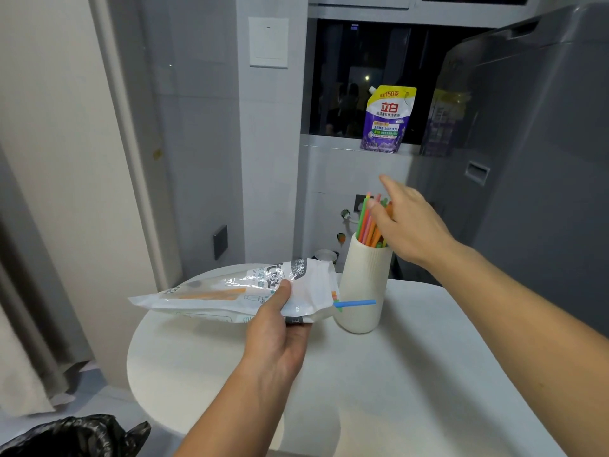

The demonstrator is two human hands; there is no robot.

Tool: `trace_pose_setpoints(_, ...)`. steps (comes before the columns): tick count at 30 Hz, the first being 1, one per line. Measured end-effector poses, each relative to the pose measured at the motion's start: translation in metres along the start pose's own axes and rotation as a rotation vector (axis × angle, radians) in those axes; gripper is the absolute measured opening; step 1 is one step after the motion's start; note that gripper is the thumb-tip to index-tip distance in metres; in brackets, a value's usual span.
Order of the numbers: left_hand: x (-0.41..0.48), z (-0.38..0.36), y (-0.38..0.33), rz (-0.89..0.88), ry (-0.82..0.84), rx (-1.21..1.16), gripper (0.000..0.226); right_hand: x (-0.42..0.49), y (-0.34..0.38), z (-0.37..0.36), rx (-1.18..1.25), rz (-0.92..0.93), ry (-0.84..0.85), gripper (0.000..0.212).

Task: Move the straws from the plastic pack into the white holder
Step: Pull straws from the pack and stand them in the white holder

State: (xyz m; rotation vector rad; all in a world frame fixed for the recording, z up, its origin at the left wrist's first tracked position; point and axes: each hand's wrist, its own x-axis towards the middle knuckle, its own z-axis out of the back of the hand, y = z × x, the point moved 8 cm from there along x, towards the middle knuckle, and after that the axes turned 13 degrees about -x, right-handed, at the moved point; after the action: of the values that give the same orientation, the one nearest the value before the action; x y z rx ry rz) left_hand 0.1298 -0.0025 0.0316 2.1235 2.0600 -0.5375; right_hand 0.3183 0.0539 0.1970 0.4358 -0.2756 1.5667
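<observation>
Gripping the plastic pack (214, 291), the left hand (276, 338) is pointing a blue straw (357, 303) rightward toward the open-fingered right hand (412, 225) at the white holder (362, 275).

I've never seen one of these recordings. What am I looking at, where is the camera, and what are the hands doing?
No machine here: a person wears one camera on the head, looking down at their own bare hands. The left hand grips a plastic pack near its open end, where a blue straw pokes out. The right hand touches the coloured straws standing in the white holder; whether it pinches any is unclear. The holder stands on a round white table.
</observation>
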Motion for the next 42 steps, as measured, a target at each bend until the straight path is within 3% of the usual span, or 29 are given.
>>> trace_pose_setpoints(7,-0.002,-0.001,0.002,0.017,0.002,0.006,0.038,0.005,0.008,-0.024,-0.222,0.135,0.12,0.07)
trace_pose_setpoints(10,0.0,-0.001,-0.001,0.01,0.003,0.01,0.04,-0.002,0.004,0.001,-0.085,0.063,-0.086,0.062)
trace_pose_setpoints(13,0.0,-0.003,-0.002,0.005,0.011,0.014,0.042,-0.03,0.007,0.034,0.159,-0.006,-0.379,0.042)
trace_pose_setpoints(15,0.0,-0.006,-0.003,-0.011,0.047,0.021,0.043,-0.059,0.011,0.025,0.414,-0.102,-0.41,0.029)
trace_pose_setpoints(17,-0.001,-0.013,-0.004,-0.033,0.104,0.052,0.044,-0.087,0.014,-0.006,0.747,-0.327,-0.279,0.03)
trace_pose_setpoints(21,-0.008,-0.023,-0.007,-0.143,0.218,0.246,0.033,-0.134,0.032,-0.078,1.323,-0.812,0.159,0.043)
trace_pose_setpoints(23,-0.014,-0.027,-0.007,-0.2,0.28,0.362,0.034,-0.144,0.044,-0.094,1.52,-0.896,0.253,0.05)
trace_pose_setpoints(26,-0.02,-0.032,-0.007,-0.258,0.354,0.506,0.035,-0.15,0.055,-0.106,1.715,-0.944,0.253,0.047)
trace_pose_setpoints(32,-0.025,-0.035,-0.009,-0.317,0.401,0.625,0.033,-0.16,0.051,-0.115,1.7,-0.979,0.282,0.032)
trace_pose_setpoints(35,-0.016,-0.028,-0.013,-0.295,0.318,0.534,0.031,-0.16,0.041,-0.112,1.483,-0.929,0.294,0.036)
trace_pose_setpoints(38,-0.007,-0.018,-0.016,-0.208,0.215,0.383,0.031,-0.151,0.027,-0.101,1.168,-0.774,0.24,0.035)
trace_pose_setpoints(42,0.0,-0.011,-0.016,-0.116,0.135,0.232,0.04,-0.139,0.022,-0.081,1.005,-0.553,0.153,0.034)
